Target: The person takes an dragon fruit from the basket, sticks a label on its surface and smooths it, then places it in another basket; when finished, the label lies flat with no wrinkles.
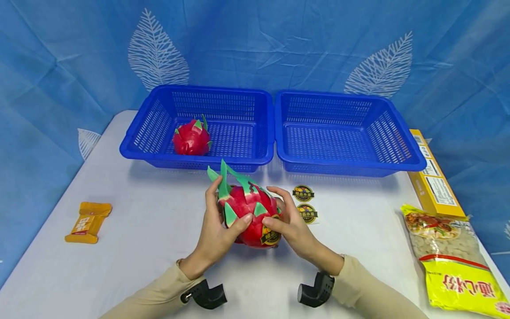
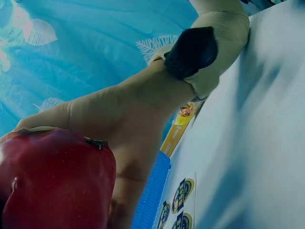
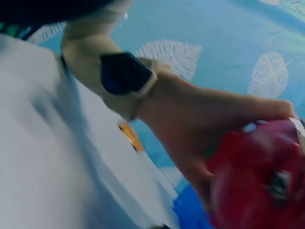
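Observation:
Both hands grip one large red dragon fruit (image 1: 249,206) with green leaf tips, above the table in front of the baskets. The left hand (image 1: 217,232) holds its left side, thumb on the front; the right hand (image 1: 295,228) holds its right side, thumb beside a black and gold round sticker (image 1: 270,236) on the fruit. The left wrist view shows the red skin (image 2: 57,181) against the left hand (image 2: 128,124). In the right wrist view the fruit (image 3: 252,176) lies against the right hand (image 3: 190,124). Two more such stickers (image 1: 303,193) lie right of the fruit.
A second dragon fruit (image 1: 191,137) sits in the left blue basket (image 1: 201,160); another blue basket (image 1: 350,168) stands beside it. An orange packet (image 1: 88,223) lies at the left, a yellow box (image 1: 436,177) and a yellow food bag (image 1: 458,261) at the right.

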A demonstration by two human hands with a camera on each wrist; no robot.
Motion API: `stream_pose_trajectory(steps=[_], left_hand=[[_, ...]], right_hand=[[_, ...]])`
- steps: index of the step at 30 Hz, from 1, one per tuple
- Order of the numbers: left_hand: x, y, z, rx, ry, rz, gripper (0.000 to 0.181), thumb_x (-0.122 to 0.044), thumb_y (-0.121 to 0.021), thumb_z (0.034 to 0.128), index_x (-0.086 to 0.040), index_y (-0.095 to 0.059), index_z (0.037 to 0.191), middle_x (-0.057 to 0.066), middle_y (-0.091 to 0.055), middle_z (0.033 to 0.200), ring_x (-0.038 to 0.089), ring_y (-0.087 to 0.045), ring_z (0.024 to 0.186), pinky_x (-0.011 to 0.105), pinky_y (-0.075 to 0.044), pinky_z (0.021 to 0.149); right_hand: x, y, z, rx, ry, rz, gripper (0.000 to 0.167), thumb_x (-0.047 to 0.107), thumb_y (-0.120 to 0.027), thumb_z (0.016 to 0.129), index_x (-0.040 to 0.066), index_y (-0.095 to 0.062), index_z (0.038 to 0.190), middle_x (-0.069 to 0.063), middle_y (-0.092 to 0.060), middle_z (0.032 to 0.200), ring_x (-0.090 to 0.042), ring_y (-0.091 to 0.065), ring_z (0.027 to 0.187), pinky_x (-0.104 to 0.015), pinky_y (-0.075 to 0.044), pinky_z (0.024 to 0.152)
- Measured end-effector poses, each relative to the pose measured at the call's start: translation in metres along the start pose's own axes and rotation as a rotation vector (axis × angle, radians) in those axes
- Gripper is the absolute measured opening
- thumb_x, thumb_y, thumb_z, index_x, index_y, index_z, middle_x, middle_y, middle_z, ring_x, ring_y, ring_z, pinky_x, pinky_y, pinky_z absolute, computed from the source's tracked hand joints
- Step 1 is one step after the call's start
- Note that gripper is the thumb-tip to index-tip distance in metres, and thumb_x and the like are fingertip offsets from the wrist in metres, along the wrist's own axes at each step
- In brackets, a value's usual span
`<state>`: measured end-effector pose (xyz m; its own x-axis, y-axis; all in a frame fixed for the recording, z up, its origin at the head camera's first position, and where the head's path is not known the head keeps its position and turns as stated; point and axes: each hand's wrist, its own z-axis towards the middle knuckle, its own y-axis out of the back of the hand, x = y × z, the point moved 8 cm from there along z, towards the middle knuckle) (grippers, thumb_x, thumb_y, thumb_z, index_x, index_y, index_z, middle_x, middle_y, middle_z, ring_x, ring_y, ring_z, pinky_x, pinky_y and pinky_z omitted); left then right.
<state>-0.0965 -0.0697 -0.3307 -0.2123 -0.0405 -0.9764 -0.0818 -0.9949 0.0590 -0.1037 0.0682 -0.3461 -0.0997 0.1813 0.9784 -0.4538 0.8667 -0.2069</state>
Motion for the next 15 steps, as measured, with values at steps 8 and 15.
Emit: stream_pose_trajectory(steps=[8,15], left_hand=[[0.001,-0.001,0.0,0.031,0.0,0.043,0.087,-0.02,-0.066,0.0763,-0.022,-0.01,0.142,0.016,-0.043,0.126,0.03,-0.052,0.111,0.033,-0.054,0.078],[0.005,-0.008,-0.001,0.099,0.011,0.055,0.086,-0.026,-0.068,0.0757,-0.023,-0.013,0.142,0.013,-0.042,0.127,0.03,-0.052,0.111,0.032,-0.054,0.078]], right_hand=[[0.008,0.005,0.004,0.126,-0.069,-0.146,0.086,0.025,-0.069,0.079,0.015,-0.01,0.141,-0.019,-0.043,0.127,-0.022,-0.057,0.108,-0.039,-0.051,0.084],[0.014,0.003,0.002,0.277,-0.097,-0.188,0.098,0.014,-0.072,0.077,0.026,-0.003,0.145,-0.022,-0.029,0.138,-0.036,-0.047,0.118,-0.043,-0.05,0.086]])
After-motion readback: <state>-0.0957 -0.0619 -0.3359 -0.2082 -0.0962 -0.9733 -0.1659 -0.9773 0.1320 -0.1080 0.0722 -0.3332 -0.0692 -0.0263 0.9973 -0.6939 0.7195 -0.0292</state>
